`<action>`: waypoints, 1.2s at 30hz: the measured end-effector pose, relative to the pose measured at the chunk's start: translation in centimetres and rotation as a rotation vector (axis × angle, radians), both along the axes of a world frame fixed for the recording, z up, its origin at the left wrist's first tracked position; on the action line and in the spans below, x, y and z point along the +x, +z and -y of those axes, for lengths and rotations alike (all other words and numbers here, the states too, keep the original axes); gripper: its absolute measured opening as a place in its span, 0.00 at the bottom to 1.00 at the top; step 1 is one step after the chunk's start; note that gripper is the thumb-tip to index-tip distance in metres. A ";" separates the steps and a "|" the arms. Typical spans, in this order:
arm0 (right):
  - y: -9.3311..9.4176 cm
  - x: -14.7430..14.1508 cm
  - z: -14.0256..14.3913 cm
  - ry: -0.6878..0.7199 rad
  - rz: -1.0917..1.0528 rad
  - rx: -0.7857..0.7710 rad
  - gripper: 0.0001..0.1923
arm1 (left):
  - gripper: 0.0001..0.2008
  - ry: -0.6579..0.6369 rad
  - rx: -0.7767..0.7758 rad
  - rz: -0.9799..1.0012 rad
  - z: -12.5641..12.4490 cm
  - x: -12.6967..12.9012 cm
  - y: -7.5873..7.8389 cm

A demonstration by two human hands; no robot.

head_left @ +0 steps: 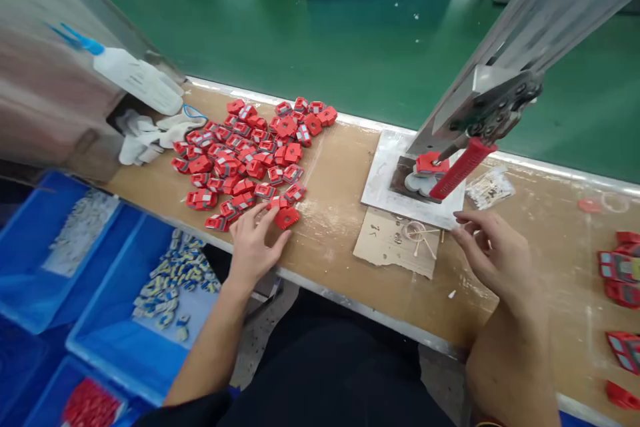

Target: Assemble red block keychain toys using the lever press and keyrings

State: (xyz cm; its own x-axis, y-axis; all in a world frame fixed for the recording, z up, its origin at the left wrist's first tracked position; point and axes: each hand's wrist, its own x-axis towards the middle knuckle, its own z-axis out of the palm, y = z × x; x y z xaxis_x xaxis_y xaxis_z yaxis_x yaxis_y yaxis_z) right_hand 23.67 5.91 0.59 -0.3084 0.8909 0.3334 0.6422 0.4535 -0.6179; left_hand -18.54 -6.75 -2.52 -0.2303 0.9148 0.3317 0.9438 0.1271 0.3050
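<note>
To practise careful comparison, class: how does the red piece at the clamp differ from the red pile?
The red piece is single; the red pile holds many pieces. The red piece sits on a fixture; the red pile lies loose on the bench. The left hand is at the red pile's edge; no hand is on the red piece. Both share the red colour.

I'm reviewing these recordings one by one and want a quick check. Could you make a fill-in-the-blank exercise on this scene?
1. The left hand is at a pile of parts mainly coloured ____.
2. The tip of the white bottle is coloured ____.
3. Of the two hands, the ____ one is nearer the torn cardboard.

Missing words: red; blue; right.
</note>
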 end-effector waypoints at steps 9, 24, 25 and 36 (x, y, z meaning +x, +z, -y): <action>0.1 -1.5 0.4 0.142 0.087 -0.034 0.09 | 0.14 -0.041 0.274 0.051 1.5 1.3 -2.7; -0.5 -4.3 0.7 0.310 -0.011 0.081 0.07 | 0.21 -0.498 0.025 1.642 -13.0 13.3 2.4; -0.6 -4.4 0.6 0.306 -0.025 0.077 0.07 | 0.22 -0.503 0.041 1.608 -13.3 13.4 2.0; -0.2 -3.3 0.6 0.117 -0.239 -0.010 0.07 | 0.20 -0.567 0.099 1.433 -11.9 13.5 -0.8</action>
State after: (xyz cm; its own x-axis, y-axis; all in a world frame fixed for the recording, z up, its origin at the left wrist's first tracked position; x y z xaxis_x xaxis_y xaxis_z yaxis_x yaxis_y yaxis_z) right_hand 20.42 5.29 0.34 -0.3235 0.8575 0.4001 0.4209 0.5091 -0.7508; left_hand -5.03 5.16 -3.33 -0.0394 0.9777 0.2065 -0.2217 -0.2101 0.9522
